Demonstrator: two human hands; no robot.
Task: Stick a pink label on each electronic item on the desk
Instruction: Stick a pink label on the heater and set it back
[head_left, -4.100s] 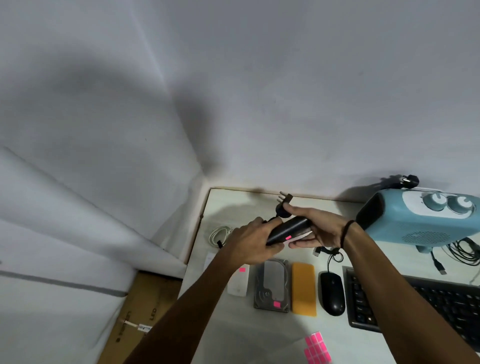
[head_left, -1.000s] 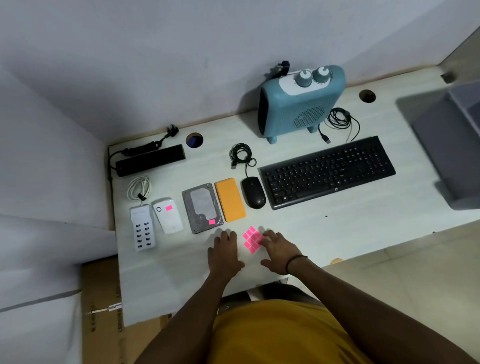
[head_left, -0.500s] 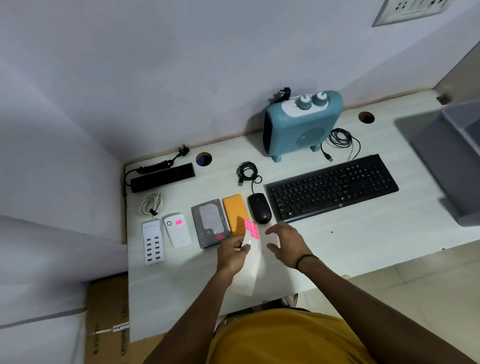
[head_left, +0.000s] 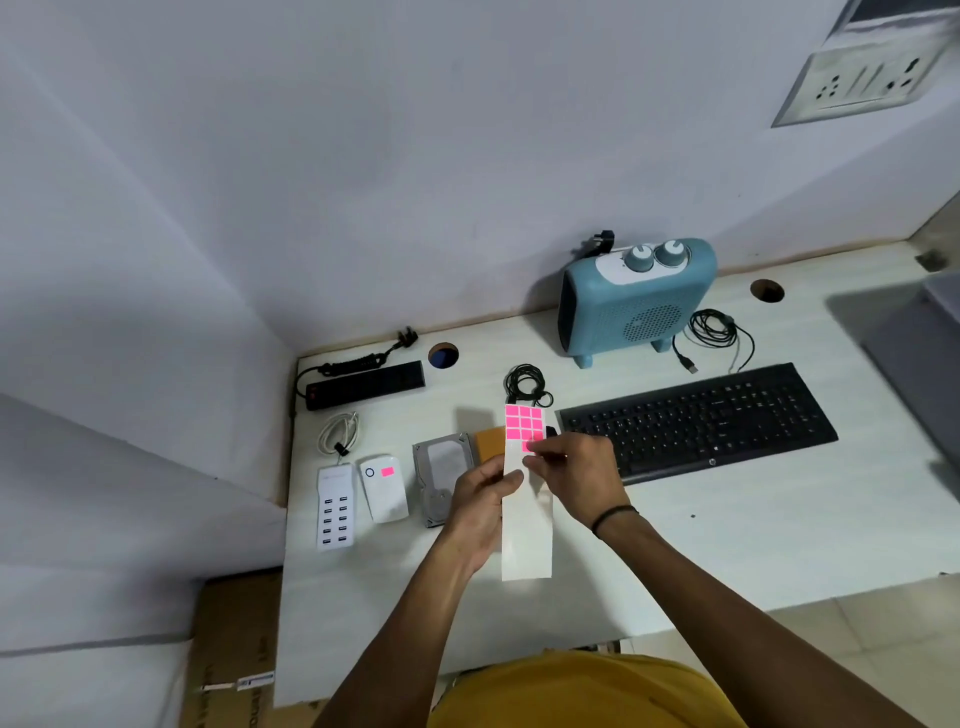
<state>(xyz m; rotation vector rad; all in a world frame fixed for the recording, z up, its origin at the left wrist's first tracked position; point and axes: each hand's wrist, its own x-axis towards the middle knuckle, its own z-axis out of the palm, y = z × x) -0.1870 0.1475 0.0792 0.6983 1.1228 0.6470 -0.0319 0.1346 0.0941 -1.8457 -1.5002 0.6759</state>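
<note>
Above the white counter (head_left: 727, 545), my left hand (head_left: 480, 506) is gripping a long white backing strip of pink square labels (head_left: 525, 488) while my right hand (head_left: 576, 467) is pinching one free, with only the white power bank (head_left: 384, 488) visibly tagged and several devices apparently remaining.

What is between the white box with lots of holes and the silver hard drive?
The small white device with a pink label, seen in the head view.
</note>
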